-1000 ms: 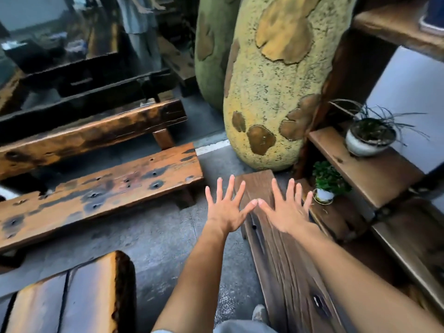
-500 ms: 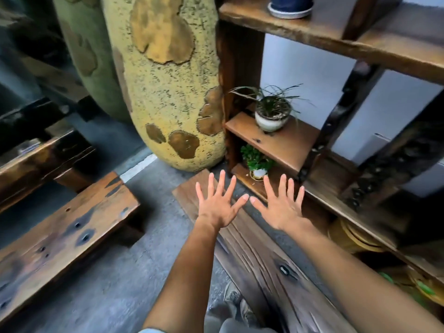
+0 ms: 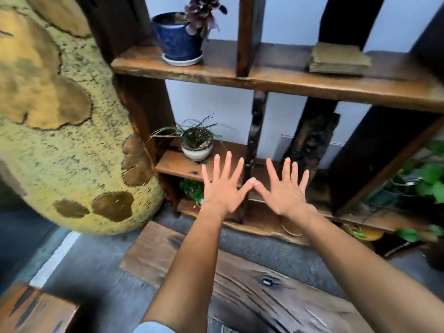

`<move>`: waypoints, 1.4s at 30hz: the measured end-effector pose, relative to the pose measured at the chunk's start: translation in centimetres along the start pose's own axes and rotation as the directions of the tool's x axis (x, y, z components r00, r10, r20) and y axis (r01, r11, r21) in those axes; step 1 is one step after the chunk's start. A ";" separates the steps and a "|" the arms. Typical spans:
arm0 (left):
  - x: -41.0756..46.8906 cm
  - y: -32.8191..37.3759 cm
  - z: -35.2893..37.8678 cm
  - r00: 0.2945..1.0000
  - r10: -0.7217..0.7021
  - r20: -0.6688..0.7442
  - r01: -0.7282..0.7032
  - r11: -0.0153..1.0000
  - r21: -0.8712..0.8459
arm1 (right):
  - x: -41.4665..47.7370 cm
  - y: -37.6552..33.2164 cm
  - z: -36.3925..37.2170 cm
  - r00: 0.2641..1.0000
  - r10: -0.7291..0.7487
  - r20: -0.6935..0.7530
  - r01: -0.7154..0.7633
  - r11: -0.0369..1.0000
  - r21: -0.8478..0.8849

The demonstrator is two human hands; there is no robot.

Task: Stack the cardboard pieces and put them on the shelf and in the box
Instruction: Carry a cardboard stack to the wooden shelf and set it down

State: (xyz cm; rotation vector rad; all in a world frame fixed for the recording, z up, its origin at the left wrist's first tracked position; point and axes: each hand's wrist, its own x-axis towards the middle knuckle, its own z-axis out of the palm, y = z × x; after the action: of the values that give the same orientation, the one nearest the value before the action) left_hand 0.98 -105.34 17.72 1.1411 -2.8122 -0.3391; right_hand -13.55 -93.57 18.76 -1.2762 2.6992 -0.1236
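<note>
My left hand (image 3: 222, 188) and my right hand (image 3: 284, 191) are stretched out side by side in front of a dark wooden shelf unit (image 3: 276, 82), palms down, fingers spread, thumb tips touching. Both hold nothing. A brownish stack of flat cardboard-like pieces (image 3: 338, 59) lies on the upper shelf board at the right, well above and to the right of my hands. No box is in sight.
A blue pot with a purple plant (image 3: 179, 40) stands on the upper shelf. A white pot with grassy leaves (image 3: 197, 146) sits on the lower shelf left of my hands. A big yellow sculpture (image 3: 60, 131) fills the left. A wooden bench (image 3: 240, 284) lies below my arms. Green plants (image 3: 425, 179) crowd the right.
The view has swung right and upward from the benches to the shelf, bringing the upper shelf and the stack into sight. My hands stay spread with thumbs together.
</note>
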 end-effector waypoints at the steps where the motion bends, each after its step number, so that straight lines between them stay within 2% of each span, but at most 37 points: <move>1: 0.9 0.6 -0.8 0.999 0.033 -0.015 -0.033 0.999 -0.005 | 0.3 0.3 -1.0 0.999 0.023 -0.034 -0.023 1.000 -0.002; 13: 11.8 8.2 -9.9 0.949 0.250 -0.194 -0.252 0.968 0.016 | 5.3 6.3 -13.1 0.923 0.160 -0.349 -0.173 0.985 -0.005; 19: 15.8 11.6 -12.7 0.949 0.232 -0.215 -0.248 0.968 -0.050 | 8.5 8.5 -17.7 0.897 0.192 -0.398 -0.198 0.980 0.025; 23: 18.9 13.7 -13.9 0.962 0.184 -0.202 -0.204 0.975 -0.086 | 11.5 10.0 -20.3 0.903 0.235 -0.361 -0.208 0.972 0.112; 28: 22.7 16.5 -14.5 0.988 0.096 -0.119 -0.113 0.982 -0.149 | 15.7 13.1 -22.7 0.912 0.250 -0.325 -0.202 0.964 0.176; 31: 24.8 18.1 -14.9 0.996 0.050 -0.074 -0.063 0.981 -0.182 | 18.2 15.6 -24.3 0.915 0.309 -0.259 -0.232 0.929 0.289; 37: 29.6 21.4 -17.0 0.979 -0.162 -0.125 0.124 0.955 -0.269 | 23.0 20.0 -28.0 0.926 0.375 -0.050 -0.254 0.715 0.652; 40: 31.6 22.7 -18.0 0.966 -0.237 -0.104 0.180 0.903 -0.389 | 24.6 21.7 -30.1 0.946 0.314 0.085 -0.260 0.572 0.778; 42: 32.5 23.4 -18.7 0.957 -0.280 -0.068 0.218 0.857 -0.466 | 25.3 22.2 -30.8 0.945 0.286 0.157 -0.292 0.526 0.799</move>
State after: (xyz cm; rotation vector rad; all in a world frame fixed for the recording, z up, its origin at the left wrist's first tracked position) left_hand -35.18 -114.90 41.42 1.3455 -2.2853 -0.8555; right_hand -51.58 -98.79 43.40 -0.5066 2.2572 -1.1695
